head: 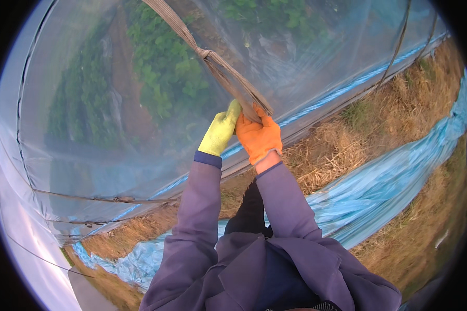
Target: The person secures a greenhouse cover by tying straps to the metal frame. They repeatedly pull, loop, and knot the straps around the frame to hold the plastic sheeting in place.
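Observation:
A flat brown woven strap [175, 24] comes down over the clear plastic film wall of a greenhouse [159, 155]. It has a knot [204, 53] high up, and below that its doubled lengths run to my hands. My left hand [221, 126], in a yellow glove, grips the strap from the left side. My right hand [259, 132], in an orange glove, closes around the strap's lower loop, touching the left one. Parts of the fingers are hidden behind the strap and gloves.
Bright blue cord [315, 105] runs along the film's lower edge. More tied straps [140, 201] cross the film at left and upper right. Bunched blue plastic sheeting [377, 182] lies behind my arms on dry straw [327, 151]. Green plants [167, 81] show through the film.

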`<state>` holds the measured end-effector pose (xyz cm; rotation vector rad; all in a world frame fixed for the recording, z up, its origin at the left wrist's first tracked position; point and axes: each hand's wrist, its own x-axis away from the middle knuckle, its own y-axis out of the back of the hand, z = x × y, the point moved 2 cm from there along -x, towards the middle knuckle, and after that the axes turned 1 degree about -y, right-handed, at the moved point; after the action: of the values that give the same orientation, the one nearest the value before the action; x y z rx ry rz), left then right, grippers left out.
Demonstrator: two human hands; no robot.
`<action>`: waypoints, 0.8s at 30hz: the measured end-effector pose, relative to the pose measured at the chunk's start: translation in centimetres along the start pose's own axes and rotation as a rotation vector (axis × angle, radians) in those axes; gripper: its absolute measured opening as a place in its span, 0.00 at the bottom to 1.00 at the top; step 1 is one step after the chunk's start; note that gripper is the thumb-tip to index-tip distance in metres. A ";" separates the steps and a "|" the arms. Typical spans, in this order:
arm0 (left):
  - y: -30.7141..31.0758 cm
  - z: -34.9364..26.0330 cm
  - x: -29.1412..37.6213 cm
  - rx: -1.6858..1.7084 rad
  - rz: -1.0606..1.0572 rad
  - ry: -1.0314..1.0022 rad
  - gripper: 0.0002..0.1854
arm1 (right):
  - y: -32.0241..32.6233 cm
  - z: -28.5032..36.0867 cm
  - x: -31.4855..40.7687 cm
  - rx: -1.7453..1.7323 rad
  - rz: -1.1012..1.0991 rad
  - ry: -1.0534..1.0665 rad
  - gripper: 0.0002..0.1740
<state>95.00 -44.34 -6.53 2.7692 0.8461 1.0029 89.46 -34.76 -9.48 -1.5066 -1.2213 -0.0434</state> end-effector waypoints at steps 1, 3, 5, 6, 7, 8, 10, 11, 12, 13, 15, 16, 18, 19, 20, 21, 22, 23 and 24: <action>0.0 0.0 -0.1 0.075 -0.001 0.028 0.27 | 0.1 0.0 0.0 0.035 -0.007 -0.011 0.11; -0.5 -0.6 -0.4 0.366 0.057 -0.129 0.22 | 0.5 0.0 0.0 0.056 -0.070 -0.040 0.12; -0.7 -0.9 -0.6 0.572 0.061 -0.192 0.19 | 1.2 -0.1 -0.2 0.019 -0.115 -0.100 0.14; -0.8 -0.9 -0.8 0.627 0.051 -0.171 0.18 | 1.5 0.0 -0.3 0.164 -0.132 -0.095 0.14; -0.8 -0.9 -1.0 0.683 0.043 -0.149 0.18 | 1.7 0.2 -0.3 0.298 -0.082 -0.116 0.13; -0.9 -1.0 -1.3 0.755 0.082 -0.181 0.18 | 1.9 0.5 -0.1 0.430 -0.107 -0.139 0.13; -0.8 -1.2 -2.0 0.897 0.165 -0.247 0.18 | 1.2 0.8 0.8 0.474 0.253 -0.504 0.14; -0.9 -1.2 -2.3 0.888 0.208 -0.253 0.17 | 1.0 1.7 1.1 0.685 0.159 -0.427 0.15; -1.0 -1.3 -2.6 0.879 0.251 -0.261 0.16 | 0.4 2.5 1.7 0.882 0.143 -0.374 0.17; -1.0 -1.3 -2.9 0.847 0.234 -0.218 0.15 | -0.7 3.3 2.3 1.021 0.191 -0.310 0.20; -1.3 -1.4 -2.9 0.895 0.266 -0.232 0.16 | -2.1 4.2 4.4 1.449 -0.118 0.510 0.22; -1.4 -1.3 -2.8 0.903 0.251 -0.199 0.16 | -3.4 4.1 4.9 1.575 -0.099 0.668 0.23; -1.6 -1.5 -2.4 0.944 0.260 -0.219 0.16 | -5.8 3.1 5.8 1.787 0.137 1.016 0.27; -1.8 -1.7 -2.1 0.961 0.267 -0.227 0.16 | -6.7 2.4 6.0 1.941 0.196 1.051 0.27; -1.8 -1.8 -1.9 0.938 0.261 -0.244 0.17 | -7.2 1.7 6.1 2.088 0.308 1.104 0.28; -1.8 -1.9 -1.8 0.901 0.208 -0.235 0.17 | -7.7 0.9 6.2 2.221 0.447 1.188 0.28; -2.0 -1.9 -1.7 0.878 0.142 -0.223 0.17 | -7.9 0.3 6.1 2.340 0.439 1.192 0.24; -2.0 -1.8 -1.6 0.850 0.055 -0.203 0.17 | -8.0 0.1 6.1 2.393 0.381 1.168 0.21; -2.3 -1.7 -1.6 0.927 0.035 -0.165 0.16 | -8.2 -0.1 5.9 2.439 0.329 1.171 0.18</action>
<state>91.83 -43.42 -6.68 3.5180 1.5420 0.4006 86.56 -32.50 -0.06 0.6402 0.3934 0.5145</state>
